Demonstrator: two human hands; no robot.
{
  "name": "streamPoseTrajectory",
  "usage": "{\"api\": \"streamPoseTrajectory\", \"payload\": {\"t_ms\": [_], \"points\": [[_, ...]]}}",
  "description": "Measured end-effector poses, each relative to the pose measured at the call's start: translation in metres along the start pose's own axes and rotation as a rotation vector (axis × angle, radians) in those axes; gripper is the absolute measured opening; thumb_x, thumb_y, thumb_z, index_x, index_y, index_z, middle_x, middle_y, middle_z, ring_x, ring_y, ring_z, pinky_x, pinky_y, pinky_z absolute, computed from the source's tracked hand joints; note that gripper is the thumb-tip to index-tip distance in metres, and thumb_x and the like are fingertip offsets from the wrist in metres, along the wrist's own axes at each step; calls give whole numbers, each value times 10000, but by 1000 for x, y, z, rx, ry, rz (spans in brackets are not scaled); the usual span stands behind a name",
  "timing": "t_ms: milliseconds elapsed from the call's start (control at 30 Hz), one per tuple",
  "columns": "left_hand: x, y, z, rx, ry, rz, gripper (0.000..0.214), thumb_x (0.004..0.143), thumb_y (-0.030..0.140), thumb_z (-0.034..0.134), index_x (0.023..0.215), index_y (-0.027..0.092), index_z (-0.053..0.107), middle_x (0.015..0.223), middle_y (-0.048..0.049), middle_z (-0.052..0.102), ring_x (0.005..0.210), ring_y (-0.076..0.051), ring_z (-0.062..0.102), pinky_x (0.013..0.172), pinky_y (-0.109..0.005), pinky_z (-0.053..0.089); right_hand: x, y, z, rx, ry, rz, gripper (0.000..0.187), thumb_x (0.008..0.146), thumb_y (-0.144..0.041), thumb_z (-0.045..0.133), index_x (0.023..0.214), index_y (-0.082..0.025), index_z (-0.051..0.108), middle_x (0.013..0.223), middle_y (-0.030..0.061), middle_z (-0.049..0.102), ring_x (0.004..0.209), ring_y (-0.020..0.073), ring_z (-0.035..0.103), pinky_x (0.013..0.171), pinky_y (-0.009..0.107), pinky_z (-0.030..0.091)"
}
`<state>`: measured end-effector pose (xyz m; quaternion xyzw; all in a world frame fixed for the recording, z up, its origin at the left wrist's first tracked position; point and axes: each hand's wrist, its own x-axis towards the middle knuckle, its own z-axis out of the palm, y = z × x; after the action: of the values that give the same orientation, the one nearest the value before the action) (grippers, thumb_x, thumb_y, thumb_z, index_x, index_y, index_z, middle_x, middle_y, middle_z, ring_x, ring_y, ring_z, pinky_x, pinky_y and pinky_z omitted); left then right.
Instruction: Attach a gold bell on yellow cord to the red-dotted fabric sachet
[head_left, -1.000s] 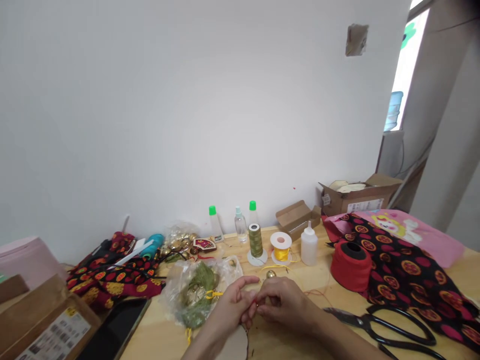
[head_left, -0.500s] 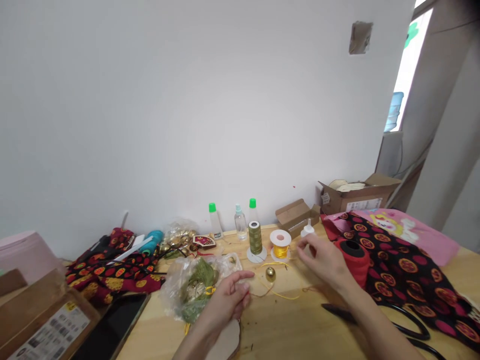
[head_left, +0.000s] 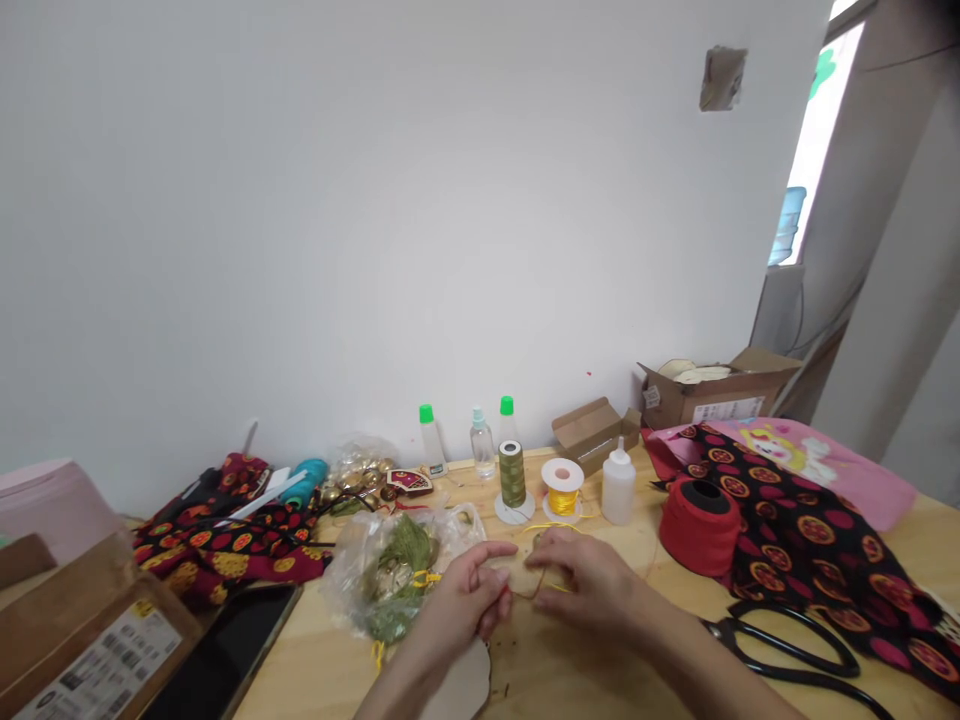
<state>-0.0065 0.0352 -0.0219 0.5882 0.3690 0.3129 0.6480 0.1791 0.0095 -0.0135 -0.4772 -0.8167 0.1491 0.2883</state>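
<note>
My left hand (head_left: pixel 465 600) and my right hand (head_left: pixel 585 580) meet low at the middle of the wooden table (head_left: pixel 600 670), fingers pinched together on a thin yellow cord (head_left: pixel 551 587) that runs between them. The right hand covers the spot where a small gold bell lay; the bell is hidden. Just behind the hands stand a yellow cord spool (head_left: pixel 562 488), an olive thread spool (head_left: pixel 512 474) and a white squeeze bottle (head_left: pixel 619 486). A clear plastic bag of green tassels (head_left: pixel 397 575) lies to the left of my left hand.
A red thread cone (head_left: pixel 701 525) and patterned black-red fabric (head_left: pixel 817 560) lie at right, with black scissors (head_left: pixel 795 650) near the front edge. More patterned fabric (head_left: pixel 225 545), gold bells (head_left: pixel 356 482), small bottles (head_left: pixel 480 445) and cardboard boxes (head_left: pixel 720 395) line the back and left.
My right hand drew back from near the white bottle and rejoined the left hand at the cord, covering the gold bell. The left hand stayed about where it was.
</note>
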Motion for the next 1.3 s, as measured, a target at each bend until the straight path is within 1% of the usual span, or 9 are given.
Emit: {"api": "streamPoseTrajectory", "payload": {"t_ms": [100,167,333,433,533,633,933,1067,1300], "points": [[1,-2,1,54,-6,-2,491,666,464,567,990,107,473,446,64,499,315,-28,309,347,-171,163,3,-4,12,30,-39,-59,91,696,-202,565,744,-214,641,746,4,593,724,130,526,624,198,379],[1,-3,0,65,-16,-8,484,670,453,568,997,109,473,455,58,514,324,-36,341,352,-170,192,3,-4,15,42,-19,-56,130,691,-135,526,647,-196,632,673,-4,582,669,116,521,597,189,372],[-6,1,-4,24,-113,-23,469,748,434,482,1090,118,431,606,-22,619,496,-93,515,487,-207,337,0,4,4,55,57,-12,135,635,-83,491,620,-173,592,619,-19,556,574,97,483,536,182,344],[-10,4,-4,42,-170,-4,517,691,335,595,1134,144,408,664,-24,629,607,-120,554,550,-220,357,-2,6,-3,45,58,0,132,633,-94,489,605,-166,595,612,-15,562,558,97,475,524,185,335],[-11,2,-3,50,-156,-15,580,600,270,681,1106,140,430,622,1,607,570,-117,540,532,-217,365,-4,3,-6,42,9,7,139,630,-94,495,612,-170,609,598,-18,565,546,95,469,508,182,326],[-9,-1,-1,88,-128,-21,529,618,306,658,1071,123,453,600,-3,606,489,-93,492,488,-208,352,-4,0,-8,60,-16,6,113,652,-130,524,638,-180,625,604,-20,566,559,98,470,518,184,333],[-5,2,1,170,-103,-6,502,635,365,633,1038,107,477,624,-27,627,409,-53,385,421,-179,276,-1,-3,-5,172,127,-122,111,663,-107,545,682,-184,623,666,-1,582,659,116,530,614,205,384],[-5,1,1,157,-105,-2,496,642,358,628,1038,105,471,612,-20,622,403,-51,380,416,-179,278,-2,-9,-4,80,96,-188,108,671,-136,546,648,-194,634,619,-1,570,641,120,520,587,201,372],[-5,2,2,170,-99,4,503,627,368,639,1030,105,491,545,23,567,400,-53,385,417,-176,257,-2,-11,6,-83,50,-128,130,710,-291,557,667,-226,661,585,2,552,598,119,503,520,202,322]]}}
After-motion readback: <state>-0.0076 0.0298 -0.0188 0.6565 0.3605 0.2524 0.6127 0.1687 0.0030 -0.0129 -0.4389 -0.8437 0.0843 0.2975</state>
